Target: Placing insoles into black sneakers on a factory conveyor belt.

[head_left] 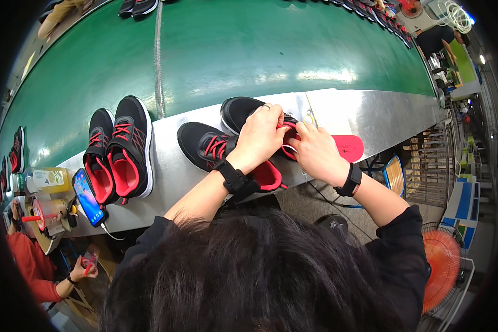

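A black sneaker with red lining (239, 109) lies on the metal ledge, toe pointing away to the left. Over its opening my left hand (263, 135) bends its fingers in a pinch at the collar. My right hand (322, 154) grips the collar from the other side, fingertips close to the left ones. Exactly what the fingertips pinch is partly hidden. A matching sneaker (199, 138) rests beneath my left wrist, its red heel lining showing near me. Just beyond my right hand lies a red insole (351, 147).
Another pair of sneakers (128, 149) stands left on the metal ledge (169, 166), beside a phone (87, 196), a bottle (47, 180) and a cup (50, 213). A green conveyor belt (232, 52) runs behind. An orange fan (441, 265) stands right; a person in red (30, 265) sits lower left.
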Demonstrator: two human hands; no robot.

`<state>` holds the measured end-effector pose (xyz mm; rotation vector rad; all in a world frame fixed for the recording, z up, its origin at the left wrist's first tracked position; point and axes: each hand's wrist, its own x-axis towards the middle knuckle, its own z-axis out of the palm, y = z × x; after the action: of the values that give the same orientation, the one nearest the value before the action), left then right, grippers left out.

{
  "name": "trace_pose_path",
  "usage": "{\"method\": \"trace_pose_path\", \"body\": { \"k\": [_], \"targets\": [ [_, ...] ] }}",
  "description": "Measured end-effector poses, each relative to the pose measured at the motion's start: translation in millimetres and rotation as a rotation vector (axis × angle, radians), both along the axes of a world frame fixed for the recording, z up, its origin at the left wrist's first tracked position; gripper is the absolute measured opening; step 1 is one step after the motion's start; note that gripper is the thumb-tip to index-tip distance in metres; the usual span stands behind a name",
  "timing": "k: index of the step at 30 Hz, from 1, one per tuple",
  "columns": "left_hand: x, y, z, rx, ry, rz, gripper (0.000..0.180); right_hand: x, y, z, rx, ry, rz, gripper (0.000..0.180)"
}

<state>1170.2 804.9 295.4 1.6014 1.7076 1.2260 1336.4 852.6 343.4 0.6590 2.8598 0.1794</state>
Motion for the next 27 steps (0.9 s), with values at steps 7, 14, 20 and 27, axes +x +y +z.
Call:
{"method": "trace_pose_path", "body": {
  "k": [7, 14, 20, 27],
  "targets": [
    [0, 6, -11, -0.028, 0.028, 0.025, 0.024, 9, 28, -7, -0.428, 0.242, -0.137, 0.014],
    [6, 6, -11, -0.099, 0.070, -0.020, 0.021, 21, 22, -4, -0.988, 0.381, -0.787, 0.016],
    [6, 8, -18, -0.103, 0.094, -0.047, 0.020, 20, 7, 9, -1.356, 0.641, -0.934, 0.020],
    [6, 10, -15, -0.122, 0.117, -0.085, 0.020, 38, 4, 4, -1.027, 0.503, -0.860, 0.019]
  ]
}}
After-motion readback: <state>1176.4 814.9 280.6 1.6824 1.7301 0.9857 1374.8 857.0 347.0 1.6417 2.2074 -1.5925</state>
